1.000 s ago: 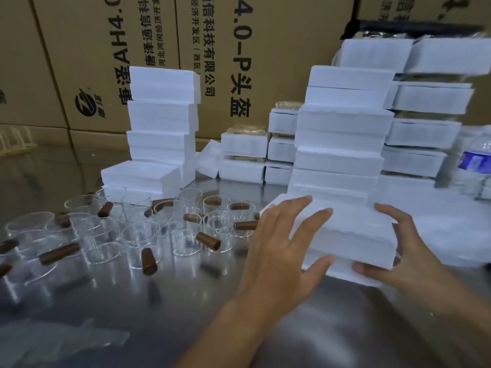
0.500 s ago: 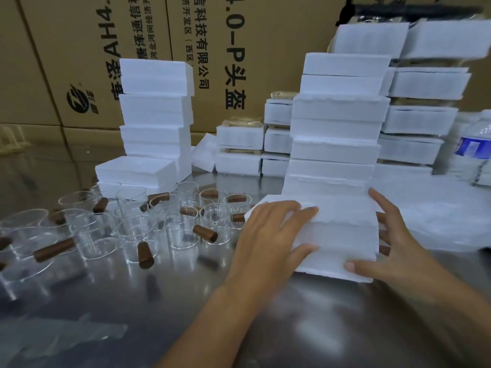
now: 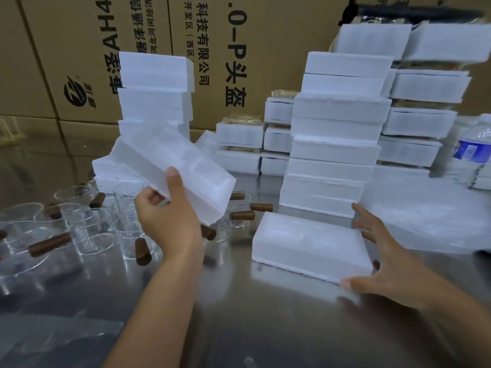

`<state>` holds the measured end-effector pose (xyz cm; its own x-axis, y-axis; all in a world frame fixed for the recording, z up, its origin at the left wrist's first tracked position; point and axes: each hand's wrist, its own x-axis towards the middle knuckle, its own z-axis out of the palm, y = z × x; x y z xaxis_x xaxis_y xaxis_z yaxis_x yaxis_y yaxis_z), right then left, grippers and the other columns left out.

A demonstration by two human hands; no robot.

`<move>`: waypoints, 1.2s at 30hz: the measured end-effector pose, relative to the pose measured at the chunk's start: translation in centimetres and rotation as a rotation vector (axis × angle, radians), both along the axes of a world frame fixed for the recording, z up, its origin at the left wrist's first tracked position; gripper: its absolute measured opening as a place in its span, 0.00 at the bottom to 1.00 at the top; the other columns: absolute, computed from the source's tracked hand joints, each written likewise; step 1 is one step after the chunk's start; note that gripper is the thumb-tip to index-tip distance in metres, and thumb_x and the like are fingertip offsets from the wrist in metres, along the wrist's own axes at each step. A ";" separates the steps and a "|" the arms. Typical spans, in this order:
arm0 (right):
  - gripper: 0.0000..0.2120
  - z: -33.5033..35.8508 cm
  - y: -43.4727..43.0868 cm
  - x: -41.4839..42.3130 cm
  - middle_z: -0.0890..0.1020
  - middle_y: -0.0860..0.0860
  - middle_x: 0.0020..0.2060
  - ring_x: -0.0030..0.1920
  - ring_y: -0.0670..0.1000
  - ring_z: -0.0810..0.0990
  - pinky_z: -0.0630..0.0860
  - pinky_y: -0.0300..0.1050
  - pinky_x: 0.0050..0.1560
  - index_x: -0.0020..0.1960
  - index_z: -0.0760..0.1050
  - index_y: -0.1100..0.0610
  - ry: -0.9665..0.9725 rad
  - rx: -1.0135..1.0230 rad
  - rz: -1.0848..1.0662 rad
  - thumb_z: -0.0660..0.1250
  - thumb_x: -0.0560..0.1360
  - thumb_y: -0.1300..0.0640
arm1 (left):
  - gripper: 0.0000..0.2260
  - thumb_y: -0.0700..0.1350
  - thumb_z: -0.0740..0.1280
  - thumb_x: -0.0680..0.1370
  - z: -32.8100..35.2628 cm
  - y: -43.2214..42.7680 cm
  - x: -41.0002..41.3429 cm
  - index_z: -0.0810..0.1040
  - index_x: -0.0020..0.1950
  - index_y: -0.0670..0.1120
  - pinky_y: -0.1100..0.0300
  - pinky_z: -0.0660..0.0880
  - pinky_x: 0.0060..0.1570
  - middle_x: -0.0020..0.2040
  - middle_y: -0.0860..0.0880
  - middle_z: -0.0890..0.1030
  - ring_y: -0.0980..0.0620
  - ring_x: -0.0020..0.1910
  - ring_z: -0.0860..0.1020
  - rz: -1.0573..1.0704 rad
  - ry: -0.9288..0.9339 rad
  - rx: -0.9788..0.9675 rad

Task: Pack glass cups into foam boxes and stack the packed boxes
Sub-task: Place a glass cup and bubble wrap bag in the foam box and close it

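My left hand (image 3: 167, 216) grips a white foam box half (image 3: 175, 168), lifted and tilted above the glass cups. A second foam half (image 3: 310, 243) lies flat on the steel table (image 3: 239, 314) in front of me. My right hand (image 3: 382, 258) touches that piece's right end, thumb at the near corner and fingers spread along the far side. Several clear glass cups with brown wooden handles (image 3: 87, 232) stand crowded on the left of the table.
A tall stack of foam boxes (image 3: 334, 134) rises just behind the lying half, another stack (image 3: 156, 86) at the left back. More foam boxes (image 3: 425, 102) and a water bottle (image 3: 473, 150) stand at the right. Cardboard cartons (image 3: 239, 49) wall the back.
My left hand has lifted the top foam half off the lower one and swung it up and left over the cups. My right hand stays at the lower half's right end.
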<state>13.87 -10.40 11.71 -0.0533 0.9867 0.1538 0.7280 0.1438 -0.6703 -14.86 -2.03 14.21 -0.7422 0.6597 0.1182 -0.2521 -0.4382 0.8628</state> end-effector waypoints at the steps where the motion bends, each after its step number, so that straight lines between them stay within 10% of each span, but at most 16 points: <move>1: 0.56 0.2 -0.1 -0.1 0.56 0.33 0.68 0.68 0.38 0.56 0.62 0.44 0.66 0.64 0.42 0.20 -0.040 -0.006 0.005 0.80 0.53 0.39 | 0.19 0.58 0.69 0.74 -0.1 0.2 -0.2 0.74 0.54 0.45 0.76 0.72 0.30 0.46 0.54 0.80 0.62 0.38 0.78 0.007 -0.038 -0.029; 8: 0.37 2.9 -0.8 -2.0 0.60 0.29 0.66 0.67 0.33 0.60 0.59 0.42 0.65 0.62 0.59 0.25 -0.022 0.247 -0.047 0.63 0.55 0.22 | 0.16 0.58 0.71 0.72 -0.5 0.7 -0.8 0.76 0.37 0.46 0.62 0.78 0.34 0.38 0.54 0.81 0.57 0.38 0.81 -0.063 -0.247 -0.170; 15: 0.14 4.5 4.6 -10.1 0.70 0.40 0.57 0.54 0.32 0.69 0.61 0.25 0.51 0.56 0.72 0.41 0.006 0.266 0.011 0.67 0.72 0.42 | 0.22 0.60 0.70 0.72 -0.4 0.7 -0.6 0.77 0.52 0.42 0.60 0.80 0.41 0.41 0.54 0.80 0.58 0.40 0.80 -0.018 -0.227 -0.168; 20: 0.10 3.5 9.6 -14.0 0.79 0.48 0.50 0.52 0.51 0.76 0.72 0.45 0.53 0.52 0.80 0.53 -0.237 0.116 0.025 0.66 0.75 0.50 | 0.24 0.60 0.70 0.72 -0.2 0.4 -0.3 0.76 0.56 0.42 0.63 0.80 0.41 0.40 0.57 0.80 0.62 0.39 0.79 0.028 -0.133 -0.114; 36: 0.09 3.5 12.3 -13.9 0.79 0.46 0.44 0.50 0.51 0.77 0.66 0.45 0.49 0.52 0.78 0.50 -0.499 0.152 0.024 0.66 0.75 0.48 | 0.22 0.56 0.71 0.73 -0.2 0.5 -0.1 0.75 0.59 0.43 0.67 0.77 0.32 0.43 0.56 0.80 0.67 0.34 0.80 -0.055 -0.303 -0.058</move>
<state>-0.05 1.90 15.25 -0.1793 0.9527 0.2454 0.9490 0.2333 -0.2123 -14.97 -1.54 14.05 -0.7008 0.6992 -0.1416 -0.5234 -0.3691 0.7680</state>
